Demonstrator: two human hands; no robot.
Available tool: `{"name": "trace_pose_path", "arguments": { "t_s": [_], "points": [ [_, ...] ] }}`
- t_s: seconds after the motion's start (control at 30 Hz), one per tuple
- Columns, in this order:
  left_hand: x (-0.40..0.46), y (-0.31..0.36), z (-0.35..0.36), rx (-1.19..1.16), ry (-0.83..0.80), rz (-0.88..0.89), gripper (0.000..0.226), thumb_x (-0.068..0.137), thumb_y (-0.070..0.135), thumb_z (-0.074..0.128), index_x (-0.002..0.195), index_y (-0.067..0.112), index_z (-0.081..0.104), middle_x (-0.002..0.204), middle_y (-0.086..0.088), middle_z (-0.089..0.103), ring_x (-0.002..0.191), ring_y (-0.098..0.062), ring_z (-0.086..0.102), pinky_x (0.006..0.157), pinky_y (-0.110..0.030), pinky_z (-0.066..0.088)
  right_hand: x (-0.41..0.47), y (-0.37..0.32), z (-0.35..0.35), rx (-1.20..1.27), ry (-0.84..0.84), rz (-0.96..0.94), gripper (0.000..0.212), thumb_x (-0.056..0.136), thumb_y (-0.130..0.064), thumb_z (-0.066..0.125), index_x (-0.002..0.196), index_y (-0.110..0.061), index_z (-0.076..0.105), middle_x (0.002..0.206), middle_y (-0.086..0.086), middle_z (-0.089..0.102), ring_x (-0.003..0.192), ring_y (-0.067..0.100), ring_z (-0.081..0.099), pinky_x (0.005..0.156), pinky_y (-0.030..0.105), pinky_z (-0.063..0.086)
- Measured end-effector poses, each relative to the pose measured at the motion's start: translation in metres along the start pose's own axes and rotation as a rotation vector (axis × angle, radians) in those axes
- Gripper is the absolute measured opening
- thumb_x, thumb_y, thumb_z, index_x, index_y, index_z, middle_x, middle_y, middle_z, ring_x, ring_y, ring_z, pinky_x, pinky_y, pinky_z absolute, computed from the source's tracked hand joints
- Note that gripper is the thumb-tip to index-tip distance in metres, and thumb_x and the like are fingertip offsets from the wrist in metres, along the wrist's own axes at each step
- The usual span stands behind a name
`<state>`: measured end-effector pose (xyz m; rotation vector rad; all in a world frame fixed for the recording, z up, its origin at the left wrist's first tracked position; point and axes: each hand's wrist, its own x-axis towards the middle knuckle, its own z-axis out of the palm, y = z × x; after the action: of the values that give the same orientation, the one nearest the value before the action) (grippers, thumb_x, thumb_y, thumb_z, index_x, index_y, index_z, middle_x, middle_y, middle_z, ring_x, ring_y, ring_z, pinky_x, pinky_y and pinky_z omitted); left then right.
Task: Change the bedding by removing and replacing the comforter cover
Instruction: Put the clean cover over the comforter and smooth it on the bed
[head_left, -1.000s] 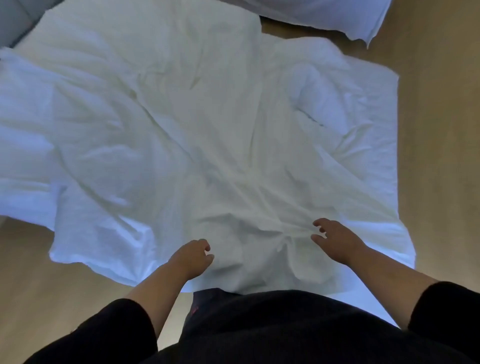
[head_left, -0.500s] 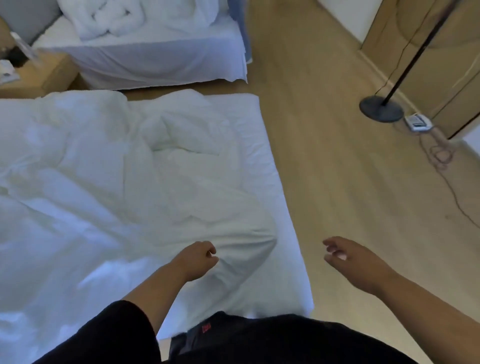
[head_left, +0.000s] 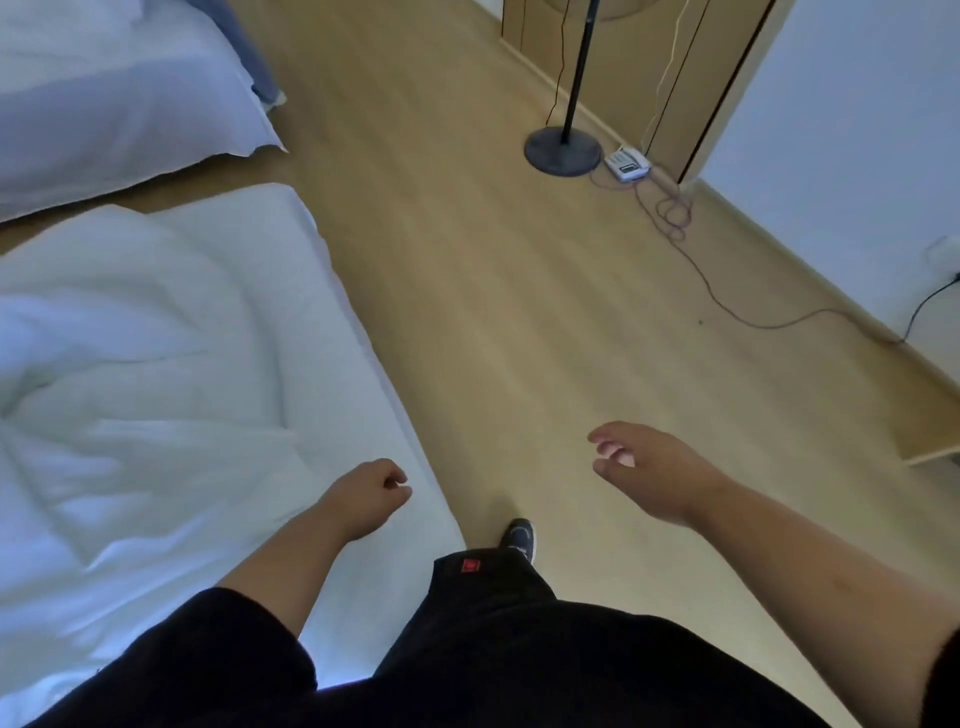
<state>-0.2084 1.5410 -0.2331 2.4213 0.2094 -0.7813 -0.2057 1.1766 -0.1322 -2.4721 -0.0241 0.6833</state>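
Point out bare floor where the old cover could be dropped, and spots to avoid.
Free: the wide floor strip between the bed and the far wall, ahead of the right hand. Crowded: around the lamp base, the white box and the cable trailing along the wall.

- Near bed (head_left: 363, 395), left: a white sheet covers it to the right-hand edge, and a rumpled white comforter (head_left: 130, 374) lies on top, creased toward the left.
- Far bed (head_left: 104, 145), upper left: white bedding hangs over its near side, the edge touching the floor.
- Wooden floor (head_left: 493, 312), centre and right: pale planks run between the beds and the far wall.
- On the floor, far right: the round dark base of a floor lamp (head_left: 563, 150), a small white device (head_left: 627, 163) just beside it, and a thin cable (head_left: 727, 296) trailing right toward the wall.
- On the floor, near centre: a dark shoe (head_left: 519, 538).
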Motion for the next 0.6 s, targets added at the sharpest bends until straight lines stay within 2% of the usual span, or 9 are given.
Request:
{"name": "trace_pose_path", "arguments": {
  "t_s": [0.27, 0.4, 0.6],
  "points": [
    [0.109, 0.052, -0.029, -0.072, 0.045, -0.027, 0.014, 0.096, 0.040, 0.055, 0.107, 0.031, 0.058, 0.103, 0.014, 0.060, 0.094, -0.006, 0.058, 0.076, -0.025, 0.045, 0.106, 0.031, -0.061, -0.065, -0.067, 0.018, 0.032, 0.098, -0.037, 0.058, 0.129, -0.035, 0.057, 0.115, -0.017, 0.060, 0.106, 0.001, 0.057, 0.094, 0.025, 0.043],
    [0.164, 0.082, -0.068, -0.095, 0.037, -0.037, 0.026, 0.097, 0.038, 0.053, 0.118, 0.026, 0.061, 0.113, 0.009, 0.061, 0.100, -0.010, 0.058, 0.080, -0.026, 0.045, 0.168, 0.030, -0.100, -0.128, -0.094, 0.040, 0.033, 0.099, -0.037, 0.056, 0.131, -0.034, 0.056, 0.113, -0.018, 0.059, 0.104, 0.000, 0.055, 0.089, 0.021, 0.040],
    [0.204, 0.099, -0.122, -0.180, 0.161, -0.094, 0.030, 0.096, 0.039, 0.052, 0.123, 0.028, 0.062, 0.120, 0.012, 0.060, 0.106, -0.010, 0.058, 0.085, -0.025, 0.042, 0.261, 0.000, -0.140, -0.134, -0.163, 0.011, 0.030, 0.098, -0.038, 0.055, 0.128, -0.034, 0.059, 0.111, -0.017, 0.061, 0.100, -0.001, 0.056, 0.081, 0.020, 0.040]
  ]
}}
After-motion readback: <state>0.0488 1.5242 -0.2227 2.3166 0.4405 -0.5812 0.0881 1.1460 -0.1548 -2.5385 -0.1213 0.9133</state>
